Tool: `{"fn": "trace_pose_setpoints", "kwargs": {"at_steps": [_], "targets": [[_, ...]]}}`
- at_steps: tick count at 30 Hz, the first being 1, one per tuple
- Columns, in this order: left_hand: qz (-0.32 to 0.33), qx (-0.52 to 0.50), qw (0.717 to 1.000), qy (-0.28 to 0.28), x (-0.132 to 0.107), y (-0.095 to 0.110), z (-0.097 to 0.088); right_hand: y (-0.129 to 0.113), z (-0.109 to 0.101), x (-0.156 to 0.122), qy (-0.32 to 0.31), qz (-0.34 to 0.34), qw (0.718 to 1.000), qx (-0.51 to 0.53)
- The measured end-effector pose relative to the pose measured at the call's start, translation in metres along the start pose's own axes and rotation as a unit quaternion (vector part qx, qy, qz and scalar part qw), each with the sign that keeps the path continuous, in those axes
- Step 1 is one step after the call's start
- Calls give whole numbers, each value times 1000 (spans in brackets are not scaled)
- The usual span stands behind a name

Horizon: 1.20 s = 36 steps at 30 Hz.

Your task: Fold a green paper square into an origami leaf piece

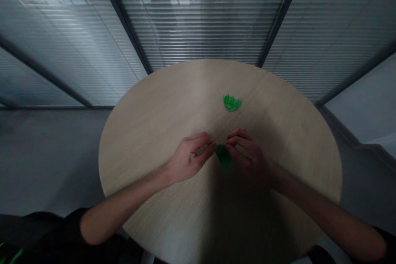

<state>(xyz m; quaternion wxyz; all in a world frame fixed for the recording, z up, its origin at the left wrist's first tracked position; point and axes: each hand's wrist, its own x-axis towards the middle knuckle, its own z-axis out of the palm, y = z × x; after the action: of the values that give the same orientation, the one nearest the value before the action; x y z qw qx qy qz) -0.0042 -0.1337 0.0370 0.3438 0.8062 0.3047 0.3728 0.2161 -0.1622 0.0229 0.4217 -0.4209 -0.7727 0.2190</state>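
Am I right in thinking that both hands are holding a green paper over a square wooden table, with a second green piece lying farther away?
Not quite: the head view shows that the table is round, not square. The rest is right: the left hand and right hand hold the green paper over it, with the second green piece farther away.

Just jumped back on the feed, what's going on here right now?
One person is working with bare hands at a round wooden table. Their left hand and right hand are pinching the top of a pointed green paper piece from either side, just above the tabletop. Farther across the table lies a green paper cluster of similar pointed pieces, with neither hand touching it.
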Motion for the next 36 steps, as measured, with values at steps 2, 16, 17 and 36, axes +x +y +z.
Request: {"fn": "trace_pose_setpoints", "kwargs": {"at_steps": [2, 16, 17, 36], "targets": [[-17, -3, 1000, -5, 0, 0, 0, 0, 0, 0, 1, 1, 1000, 0], [-17, 13, 1000, 2, 0, 1, 1, 0, -2, 0, -4, -40, 999, -10], [-14, 14, 1000, 4, 0, 1, 1, 1, -1, 0, -6, -38, 999, -10], [13, 15, 1000, 3, -3, -1, 2, -2, -3, 2, -16, -54, 998, -14]]}}
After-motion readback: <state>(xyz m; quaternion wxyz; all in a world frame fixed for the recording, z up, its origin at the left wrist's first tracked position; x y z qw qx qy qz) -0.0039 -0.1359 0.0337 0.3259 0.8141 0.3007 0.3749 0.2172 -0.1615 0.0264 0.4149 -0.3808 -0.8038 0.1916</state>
